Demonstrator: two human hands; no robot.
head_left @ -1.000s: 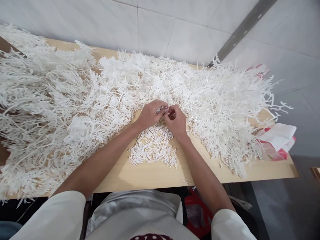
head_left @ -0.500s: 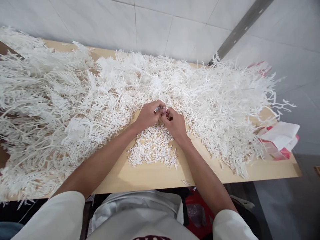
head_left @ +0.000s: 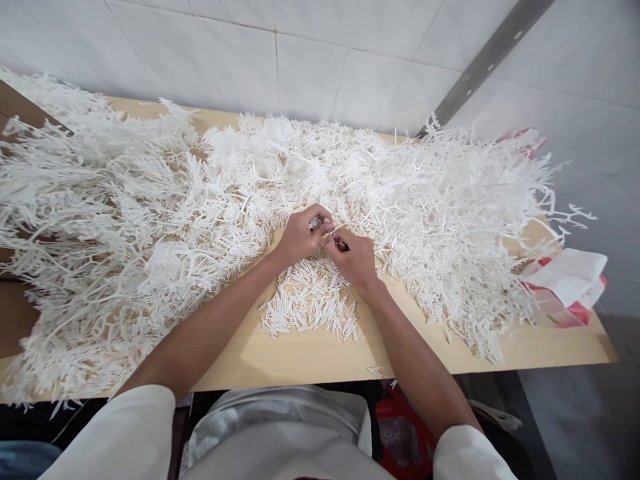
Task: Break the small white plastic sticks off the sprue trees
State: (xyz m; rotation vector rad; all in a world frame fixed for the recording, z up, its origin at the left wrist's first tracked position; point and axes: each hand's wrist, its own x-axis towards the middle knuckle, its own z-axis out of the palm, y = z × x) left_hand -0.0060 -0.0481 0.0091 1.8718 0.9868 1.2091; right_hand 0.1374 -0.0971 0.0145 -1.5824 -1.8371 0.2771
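Observation:
My left hand (head_left: 302, 235) is closed, thumb and fingertips pinched round a small white branched piece (head_left: 315, 222). Right beside it, my right hand (head_left: 354, 256) is closed too, its fingertips pinching at the same spot by the left fingertips. The fingers hide most of what they hold. Just below the hands lies a small pile of loose short white sticks (head_left: 310, 300). Around them on the far side spreads a large tangled heap of white, thin, branched pieces (head_left: 240, 180), which look like moulded plastic.
The pale wooden table (head_left: 300, 360) stands against a tiled wall (head_left: 320, 67). A red and white plastic bag (head_left: 565, 287) lies at the right end. A dark metal post (head_left: 480, 73) rises behind. Below the table edge is something red (head_left: 405, 427). Brown cardboard (head_left: 15, 313) shows at the left.
The camera view has shifted slightly, so everything sits a little lower and further right. Both hands stay together with only small finger movements.

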